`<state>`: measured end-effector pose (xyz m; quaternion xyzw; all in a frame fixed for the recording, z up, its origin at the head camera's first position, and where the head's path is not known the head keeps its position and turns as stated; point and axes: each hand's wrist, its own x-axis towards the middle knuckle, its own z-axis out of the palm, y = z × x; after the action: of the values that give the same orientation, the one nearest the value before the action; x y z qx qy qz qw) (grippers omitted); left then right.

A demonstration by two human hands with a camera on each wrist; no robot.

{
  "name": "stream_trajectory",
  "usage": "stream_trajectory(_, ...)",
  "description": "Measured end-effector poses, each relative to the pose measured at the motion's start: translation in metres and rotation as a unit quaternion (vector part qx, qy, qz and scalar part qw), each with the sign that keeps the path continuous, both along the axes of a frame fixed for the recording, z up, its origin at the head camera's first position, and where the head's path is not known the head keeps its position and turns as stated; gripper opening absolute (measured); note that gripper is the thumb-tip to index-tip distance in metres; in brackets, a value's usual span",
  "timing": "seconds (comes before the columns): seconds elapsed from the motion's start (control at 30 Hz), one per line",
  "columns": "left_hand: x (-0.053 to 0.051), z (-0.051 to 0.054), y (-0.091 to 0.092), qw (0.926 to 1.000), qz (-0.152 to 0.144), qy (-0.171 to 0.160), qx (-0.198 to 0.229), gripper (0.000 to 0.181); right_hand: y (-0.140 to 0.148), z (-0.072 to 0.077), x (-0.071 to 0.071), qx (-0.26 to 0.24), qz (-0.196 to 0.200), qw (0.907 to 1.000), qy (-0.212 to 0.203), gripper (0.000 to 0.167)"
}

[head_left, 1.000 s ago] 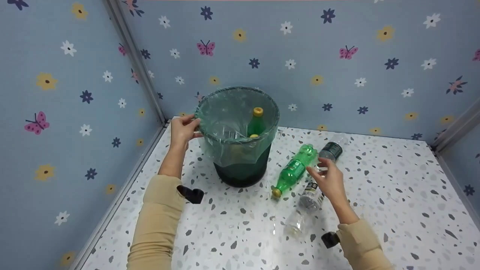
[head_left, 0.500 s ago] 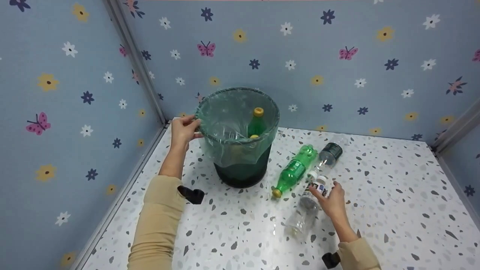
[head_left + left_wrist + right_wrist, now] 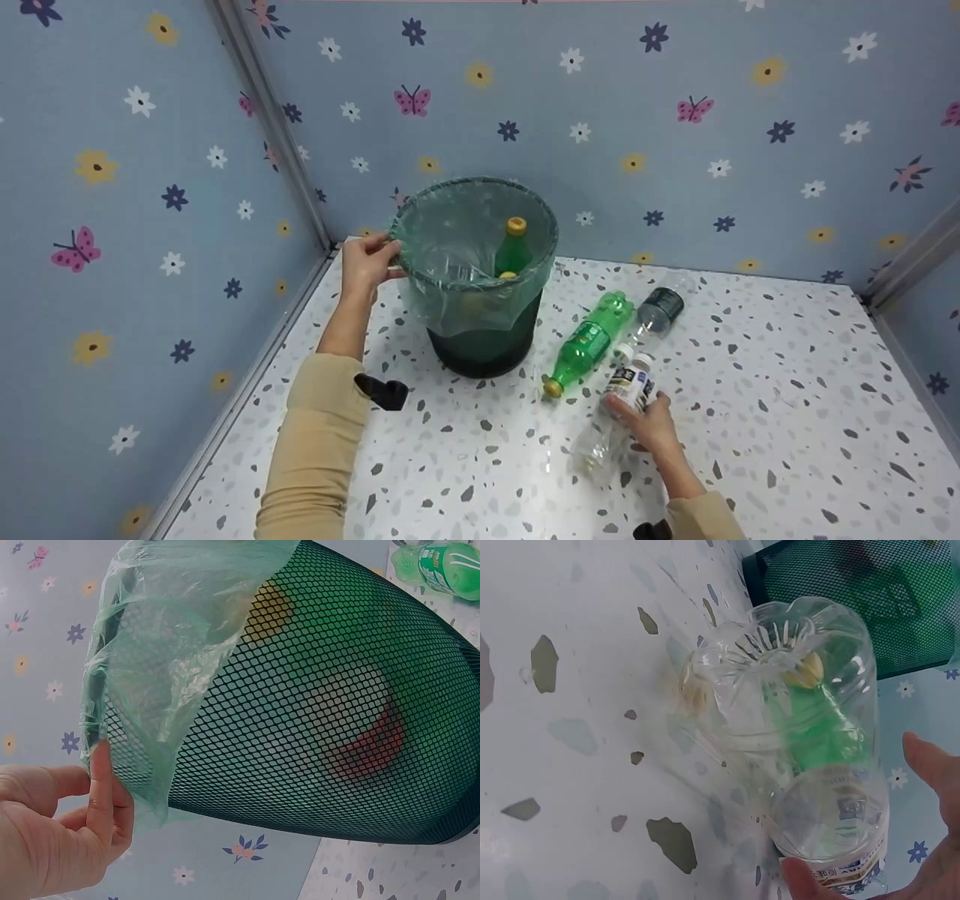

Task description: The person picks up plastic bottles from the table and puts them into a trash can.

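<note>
In the head view, my left hand [image 3: 365,264] pinches the liner-covered rim of a mesh trash bin [image 3: 480,358]; the left wrist view shows its fingers at that edge. Around the lower part of a clear plastic bottle with a white label [image 3: 630,384], my right hand [image 3: 651,426] spreads its thumb and fingers. In the right wrist view one digit stands clear of that bottle, the other is close to it. An unlabelled clear bottle [image 3: 596,446] lies just nearer. A green bottle [image 3: 586,343] with a yellow cap lies to the left.
Beyond the labelled bottle lies another clear bottle with a dark label [image 3: 664,304]. Inside the bin's pale green liner [image 3: 442,217] stand bottles, among them a green bottle [image 3: 514,251]. Flowered walls [image 3: 480,97] bound the speckled table [image 3: 780,420] behind and at the sides.
My right hand has moved nearer and down, from beside the dark-labelled bottle to the white-labelled one. The left hand stays at the bin's rim.
</note>
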<state>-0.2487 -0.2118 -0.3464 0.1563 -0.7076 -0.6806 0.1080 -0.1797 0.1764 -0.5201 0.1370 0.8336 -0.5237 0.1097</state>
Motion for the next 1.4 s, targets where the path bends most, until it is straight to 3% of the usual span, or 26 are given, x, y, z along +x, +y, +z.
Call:
stream_trajectory(0.03,0.007,0.008,0.004,1.0,0.0,-0.004,0.003,0.041,-0.001,-0.001,0.0,-0.005,-0.001,1.0,-0.008,0.099)
stream_trajectory(0.1,0.012,0.013,0.006,1.0,0.0,-0.005,0.006,0.041,-0.001,-0.003,0.0,-0.014,-0.004,0.9997,-0.018,0.098)
stream_trajectory(0.33,-0.005,-0.006,-0.002,1.0,0.006,-0.001,0.005,0.04,-0.002,-0.009,0.0,-0.031,-0.012,0.9986,-0.041,0.1)
stream_trajectory(0.6,-0.004,-0.005,-0.002,0.9999,0.007,0.004,0.007,0.04,-0.001,-0.012,0.002,-0.066,-0.026,0.9966,-0.043,0.085)
stream_trajectory(0.97,-0.002,-0.006,-0.002,0.9999,0.001,0.009,0.01,0.041,0.006,-0.012,0.007,-0.094,-0.028,0.9935,-0.058,0.083)
stream_trajectory(1.4,-0.003,-0.006,-0.003,0.9999,0.002,0.007,0.013,0.041,0.013,0.007,0.015,-0.109,0.003,0.9927,-0.052,0.084)
